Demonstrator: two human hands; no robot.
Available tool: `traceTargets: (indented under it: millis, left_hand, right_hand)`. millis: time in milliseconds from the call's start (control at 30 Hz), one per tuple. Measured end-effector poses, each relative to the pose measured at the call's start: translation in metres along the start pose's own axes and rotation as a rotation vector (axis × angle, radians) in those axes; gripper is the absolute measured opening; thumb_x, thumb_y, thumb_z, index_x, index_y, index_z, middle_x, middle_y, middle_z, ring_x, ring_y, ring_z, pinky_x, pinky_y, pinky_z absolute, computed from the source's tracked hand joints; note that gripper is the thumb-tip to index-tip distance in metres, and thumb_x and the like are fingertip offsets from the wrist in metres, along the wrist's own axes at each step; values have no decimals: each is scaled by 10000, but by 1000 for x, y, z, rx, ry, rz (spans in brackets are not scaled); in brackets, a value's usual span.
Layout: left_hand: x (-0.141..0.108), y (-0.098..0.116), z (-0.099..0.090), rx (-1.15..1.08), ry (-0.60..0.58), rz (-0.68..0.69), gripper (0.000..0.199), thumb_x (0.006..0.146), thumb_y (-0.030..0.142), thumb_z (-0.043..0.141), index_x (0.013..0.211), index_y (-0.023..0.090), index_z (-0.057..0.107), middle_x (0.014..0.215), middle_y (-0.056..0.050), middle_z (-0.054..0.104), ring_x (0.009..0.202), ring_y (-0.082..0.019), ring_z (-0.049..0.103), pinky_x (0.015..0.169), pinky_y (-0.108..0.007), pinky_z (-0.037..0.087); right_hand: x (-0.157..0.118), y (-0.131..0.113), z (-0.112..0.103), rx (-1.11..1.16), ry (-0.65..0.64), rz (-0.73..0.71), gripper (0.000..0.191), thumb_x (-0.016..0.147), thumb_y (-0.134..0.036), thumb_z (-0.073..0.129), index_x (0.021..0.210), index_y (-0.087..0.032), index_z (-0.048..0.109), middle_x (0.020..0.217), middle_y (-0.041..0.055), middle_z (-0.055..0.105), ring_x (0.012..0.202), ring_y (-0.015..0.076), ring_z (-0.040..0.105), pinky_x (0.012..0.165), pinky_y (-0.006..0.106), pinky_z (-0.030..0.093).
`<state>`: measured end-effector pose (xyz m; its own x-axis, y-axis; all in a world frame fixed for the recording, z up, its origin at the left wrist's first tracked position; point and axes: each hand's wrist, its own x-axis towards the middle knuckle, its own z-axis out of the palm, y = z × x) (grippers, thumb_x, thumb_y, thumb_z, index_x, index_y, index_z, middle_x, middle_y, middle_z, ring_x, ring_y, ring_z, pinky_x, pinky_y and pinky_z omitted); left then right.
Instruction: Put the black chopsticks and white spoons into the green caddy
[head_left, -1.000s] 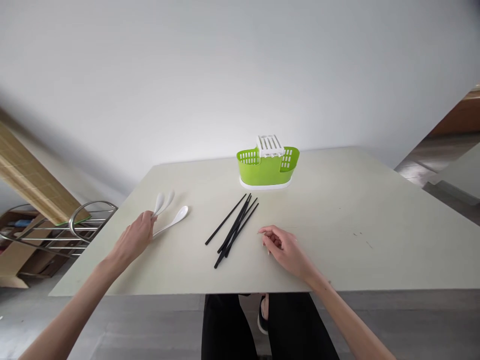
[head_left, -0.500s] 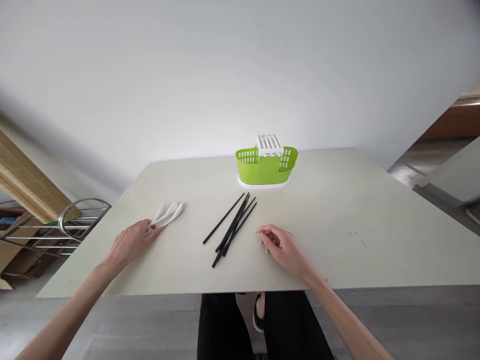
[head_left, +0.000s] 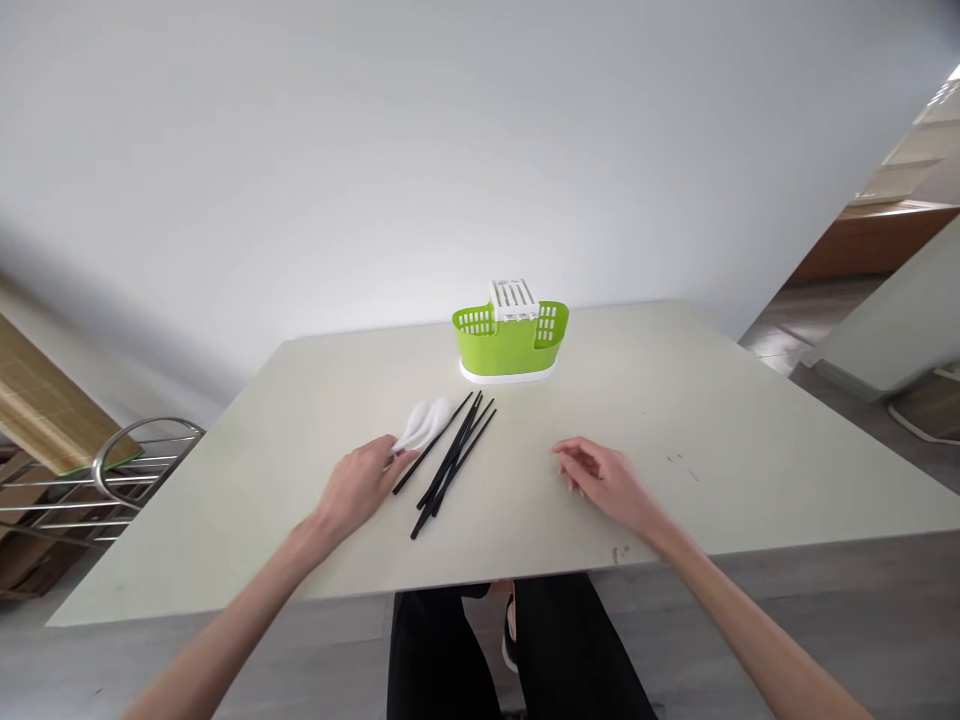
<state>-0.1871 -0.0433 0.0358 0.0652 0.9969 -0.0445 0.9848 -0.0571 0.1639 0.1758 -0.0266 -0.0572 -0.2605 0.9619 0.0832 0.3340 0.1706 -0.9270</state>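
White soup spoons (head_left: 425,421) are bunched in my left hand (head_left: 362,482), which is closed round their handles. Their bowls point away from me and partly overlap the leftmost of several black chopsticks (head_left: 448,470). Those chopsticks lie loosely crossed on the table beside that hand. My right hand (head_left: 606,483) hovers over or rests on the table to the right of them, its fingers loosely bent and apart from the thumb, with nothing seen in it. Behind the chopsticks stands a green cutlery basket (head_left: 499,352) with a white slotted top piece (head_left: 514,299) and a white base.
The pale table (head_left: 322,375) meets a white wall (head_left: 375,180) at its far edge. At the left are a metal rack (head_left: 142,450) and a tan slatted board (head_left: 60,400). My legs are under the near edge.
My left hand has carried the spoons rightward, from the table's left side to beside the chopsticks. My right hand has shifted right, away from them. The camera view has turned slightly.
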Motion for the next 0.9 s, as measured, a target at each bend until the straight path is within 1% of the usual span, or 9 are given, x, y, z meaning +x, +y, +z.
traceTargets:
  millis: [100, 167, 267, 367, 467, 600, 767, 900]
  left_hand:
    - [14, 55, 12, 9, -29, 100, 419, 1072, 557, 349, 839, 236, 484, 874, -68, 706, 761, -243, 681, 616, -320, 369]
    - [24, 90, 23, 29, -51, 147, 378, 1082, 510, 380, 915, 216, 548, 956, -100, 726, 847, -267, 712, 647, -325, 402]
    - [37, 132, 39, 68, -92, 183, 370, 1086, 485, 401, 1024, 183, 606, 1046, -142, 731, 932, -297, 730, 689, -339, 451]
    - [47, 162, 53, 111, -119, 199, 401, 1090, 481, 386, 1093, 160, 627, 1098, -176, 728, 975, -310, 736, 734, -351, 484]
    - [53, 181, 62, 162, -131, 211, 421, 1096, 459, 357, 1141, 140, 627, 1114, -204, 722, 995, -331, 738, 766, -376, 502]
    - [56, 196, 68, 189, -146, 196, 405, 1096, 432, 352, 1171, 138, 621, 1153, -222, 707, 999, -347, 740, 762, -396, 522]
    - [54, 202, 71, 205, -127, 181, 342, 1088, 396, 369, 1190, 163, 598, 1163, -205, 688, 959, -313, 751, 737, -356, 528]
    - [52, 200, 74, 201, -114, 203, 359, 1074, 435, 384, 1197, 161, 580, 1158, -212, 676, 903, -309, 749, 703, -362, 521]
  right_hand:
    - [-14, 16, -32, -67, 162, 71, 437, 999, -597, 520, 1126, -208, 671, 865, 67, 729, 689, 193, 660, 678, 340, 534]
    - [-25, 22, -43, -71, 249, 105, 457, 998, -612, 510, 1131, -205, 670, 863, 76, 729, 708, 203, 666, 677, 341, 537]
    - [-36, 24, -44, -84, 289, 107, 450, 990, -613, 515, 1114, -215, 684, 905, 87, 740, 766, 218, 686, 715, 351, 549]
    - [-37, 20, -41, -118, 288, 82, 420, 981, -593, 523, 1074, -224, 701, 947, 92, 752, 822, 233, 696, 761, 367, 550]
    - [-33, 16, -42, -110, 287, 70, 406, 985, -570, 509, 1058, -220, 700, 938, 90, 749, 827, 234, 688, 763, 367, 547]
    - [-32, 17, -45, -78, 275, 70, 409, 995, -573, 504, 1059, -219, 698, 952, 96, 744, 835, 235, 681, 759, 367, 549]
    - [-35, 19, -45, -62, 266, 63, 429, 1008, -596, 493, 1095, -230, 700, 968, 104, 745, 825, 237, 683, 740, 367, 564]
    - [-36, 17, -45, -56, 285, 67, 427, 1005, -599, 495, 1077, -232, 701, 983, 102, 747, 846, 241, 689, 755, 369, 568]
